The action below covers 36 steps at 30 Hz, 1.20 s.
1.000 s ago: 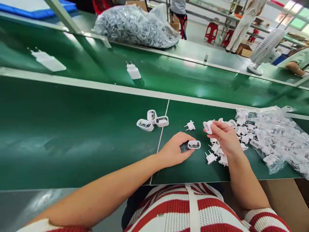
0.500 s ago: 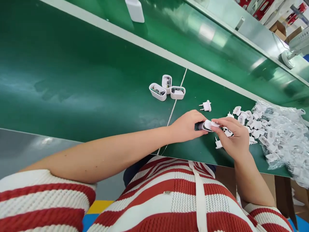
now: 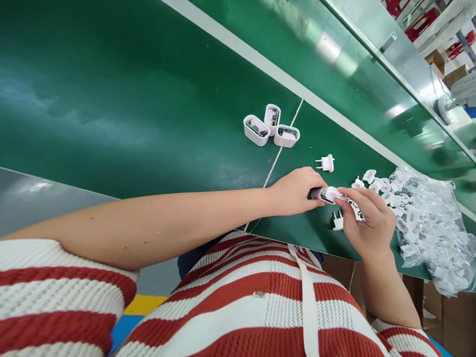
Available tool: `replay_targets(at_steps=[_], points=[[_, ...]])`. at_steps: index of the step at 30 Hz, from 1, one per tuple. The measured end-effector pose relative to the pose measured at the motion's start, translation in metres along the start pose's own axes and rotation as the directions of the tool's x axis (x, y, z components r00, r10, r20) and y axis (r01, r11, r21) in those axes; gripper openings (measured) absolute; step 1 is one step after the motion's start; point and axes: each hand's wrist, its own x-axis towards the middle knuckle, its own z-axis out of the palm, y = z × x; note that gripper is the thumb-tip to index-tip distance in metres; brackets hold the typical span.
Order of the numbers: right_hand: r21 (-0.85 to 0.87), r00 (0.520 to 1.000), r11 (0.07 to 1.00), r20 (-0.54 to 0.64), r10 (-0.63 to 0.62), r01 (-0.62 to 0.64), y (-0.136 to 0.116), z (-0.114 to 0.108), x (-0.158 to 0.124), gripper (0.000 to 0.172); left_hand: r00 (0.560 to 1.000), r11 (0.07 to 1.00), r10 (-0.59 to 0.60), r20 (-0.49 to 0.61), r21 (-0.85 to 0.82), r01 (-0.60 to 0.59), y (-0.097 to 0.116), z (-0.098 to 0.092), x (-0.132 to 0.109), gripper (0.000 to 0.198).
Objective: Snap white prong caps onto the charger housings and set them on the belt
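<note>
My left hand [image 3: 297, 192] is closed around a white charger housing [image 3: 323, 195], its open end facing right with a circuit board showing inside. My right hand [image 3: 366, 213] pinches a white two-pin plug cap [image 3: 336, 194] at the mouth of that housing. Whether the cap is seated cannot be made out. Three more white housings [image 3: 256, 131] stand close together beyond my left hand, open ends up, circuit boards inside. A single plug cap [image 3: 327, 163] lies just beyond my hands, and another plug cap [image 3: 338, 221] is beside my right hand.
Several loose plug caps [image 3: 376, 184] spill from a clear plastic bag [image 3: 442, 223] at the right. The green work surface [image 3: 148, 124] carries white lines. A metal rail [image 3: 372, 52] runs along the far side, with a white fixture [image 3: 444, 109] on it.
The view has turned slightly, shifting the bench items. My right hand has drawn a little back with the plug cap, tilting it at the housing's mouth. My left hand keeps its hold.
</note>
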Motion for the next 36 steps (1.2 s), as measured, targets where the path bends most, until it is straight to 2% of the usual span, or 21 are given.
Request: replay_targets(at_steps=[5, 12, 18, 23, 28, 31, 34, 36], points=[[-0.02, 0.998, 1.0, 0.061, 0.002, -0.001, 0.002, 0.003, 0.001, 0.015, 1.0, 1.0, 0.016, -0.016, 0.006, -0.015, 0.0, 0.001, 0.0, 0.017], [-0.067, 0.998, 0.996, 0.036, -0.049, 0.052, 0.005, 0.007, -0.001, 0.014, 0.999, 1.0, 0.012, -0.037, 0.003, -0.012, 0.0, 0.002, 0.0, 0.014], [-0.053, 0.999, 0.998, -0.046, -0.026, 0.023, 0.005, 0.015, -0.009, 0.022, 0.999, 1.0, 0.002, -0.047, -0.023, -0.003, -0.001, 0.003, 0.0, 0.014], [0.055, 0.998, 0.997, -0.041, 0.056, -0.054, 0.003, 0.018, -0.008, 0.02, 0.998, 1.0, 0.001, -0.062, -0.028, -0.003, 0.002, 0.005, 0.0, 0.015], [0.035, 0.991, 0.999, -0.132, 0.024, -0.019, -0.002, 0.027, -0.012, 0.032, 0.995, 0.999, -0.02, -0.094, -0.033, 0.017, 0.002, 0.005, 0.001, 0.015], [0.084, 0.981, 0.992, -0.162, 0.108, -0.095, -0.007, 0.032, -0.017, 0.029, 0.997, 1.0, -0.002, -0.076, -0.031, -0.001, 0.001, 0.005, 0.001, 0.015], [0.155, 0.97, 0.968, -0.108, 0.217, -0.199, -0.013, 0.034, -0.022, 0.024, 0.997, 1.0, -0.001, -0.077, -0.018, -0.001, 0.002, 0.006, -0.003, 0.015], [0.178, 0.969, 0.953, 0.005, 0.249, -0.245, -0.013, 0.035, -0.021, 0.024, 0.996, 1.0, -0.026, -0.083, -0.001, 0.026, 0.0, 0.006, -0.005, 0.016]])
